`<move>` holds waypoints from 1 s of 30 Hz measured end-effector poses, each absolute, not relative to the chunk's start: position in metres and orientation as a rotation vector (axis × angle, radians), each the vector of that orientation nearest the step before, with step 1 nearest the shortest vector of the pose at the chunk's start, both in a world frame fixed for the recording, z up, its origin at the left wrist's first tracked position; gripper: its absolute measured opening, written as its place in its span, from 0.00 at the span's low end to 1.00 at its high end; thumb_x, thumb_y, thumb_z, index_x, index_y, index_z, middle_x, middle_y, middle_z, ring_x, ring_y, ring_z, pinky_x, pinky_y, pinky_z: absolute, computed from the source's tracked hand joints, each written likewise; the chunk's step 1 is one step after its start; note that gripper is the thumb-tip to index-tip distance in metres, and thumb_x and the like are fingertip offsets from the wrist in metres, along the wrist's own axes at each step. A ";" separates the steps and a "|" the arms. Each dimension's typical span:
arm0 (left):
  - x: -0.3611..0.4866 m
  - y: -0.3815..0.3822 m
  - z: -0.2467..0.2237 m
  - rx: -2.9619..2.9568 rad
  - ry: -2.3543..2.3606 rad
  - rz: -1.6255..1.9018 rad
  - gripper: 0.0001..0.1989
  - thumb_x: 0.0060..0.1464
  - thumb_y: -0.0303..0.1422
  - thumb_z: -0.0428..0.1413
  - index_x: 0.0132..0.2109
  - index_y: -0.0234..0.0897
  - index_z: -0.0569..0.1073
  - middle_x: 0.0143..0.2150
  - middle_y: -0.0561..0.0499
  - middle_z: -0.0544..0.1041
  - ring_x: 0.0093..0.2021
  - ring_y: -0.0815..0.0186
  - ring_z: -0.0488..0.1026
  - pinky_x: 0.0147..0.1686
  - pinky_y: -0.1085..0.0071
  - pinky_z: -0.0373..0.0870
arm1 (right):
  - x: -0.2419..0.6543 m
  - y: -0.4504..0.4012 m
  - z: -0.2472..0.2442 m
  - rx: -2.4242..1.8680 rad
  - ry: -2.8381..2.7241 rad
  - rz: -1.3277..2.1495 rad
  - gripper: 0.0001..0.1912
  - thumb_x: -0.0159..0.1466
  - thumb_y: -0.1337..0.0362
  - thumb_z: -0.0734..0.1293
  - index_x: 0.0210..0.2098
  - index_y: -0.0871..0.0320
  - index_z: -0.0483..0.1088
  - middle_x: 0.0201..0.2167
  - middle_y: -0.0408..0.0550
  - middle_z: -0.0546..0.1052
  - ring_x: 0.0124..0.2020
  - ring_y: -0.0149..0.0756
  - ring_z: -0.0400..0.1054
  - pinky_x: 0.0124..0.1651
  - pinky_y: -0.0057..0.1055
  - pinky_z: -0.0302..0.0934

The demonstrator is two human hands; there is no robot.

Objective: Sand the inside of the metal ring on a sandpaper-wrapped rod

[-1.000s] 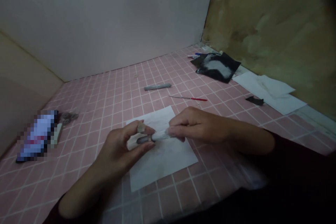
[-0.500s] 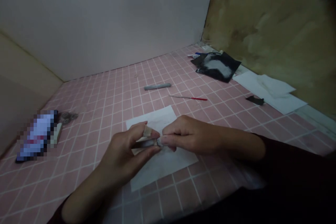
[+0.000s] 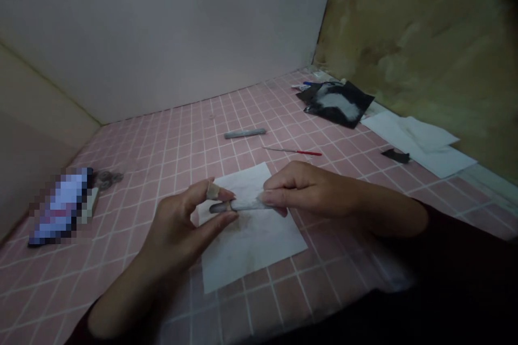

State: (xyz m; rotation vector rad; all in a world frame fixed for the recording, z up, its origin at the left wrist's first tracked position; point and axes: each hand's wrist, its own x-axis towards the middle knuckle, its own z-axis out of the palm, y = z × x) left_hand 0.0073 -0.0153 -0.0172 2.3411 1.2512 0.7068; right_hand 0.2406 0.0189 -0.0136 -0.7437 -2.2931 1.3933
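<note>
Left hand [image 3: 178, 232] and right hand [image 3: 311, 194] clench a slim gray stick [image 3: 218, 207] wrapped in white tissue [image 3: 246, 205], held over the middle of a white paper sheet [image 3: 259, 248]. Pink tiled worktop [image 3: 133, 183] spreads around it to the far wall [image 3: 162, 27]; a gray rod [image 3: 245, 133] and red-handled needle [image 3: 293, 151] lie just beyond the sheet, upper center.

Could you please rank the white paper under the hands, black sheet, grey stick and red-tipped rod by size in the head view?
White paper, black sheet, then grey stick and red-tipped rod, too alike to rank.
</note>
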 end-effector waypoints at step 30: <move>0.008 -0.015 -0.020 2.275 1.157 0.692 0.08 0.55 0.34 0.58 0.42 0.43 0.70 0.40 0.55 0.78 0.41 0.66 0.76 0.56 0.61 0.65 | 0.240 0.019 -0.015 -0.727 -2.282 1.439 0.20 0.66 0.60 0.59 0.20 0.63 0.64 0.17 0.38 0.60 0.21 0.24 0.55 0.28 0.25 0.49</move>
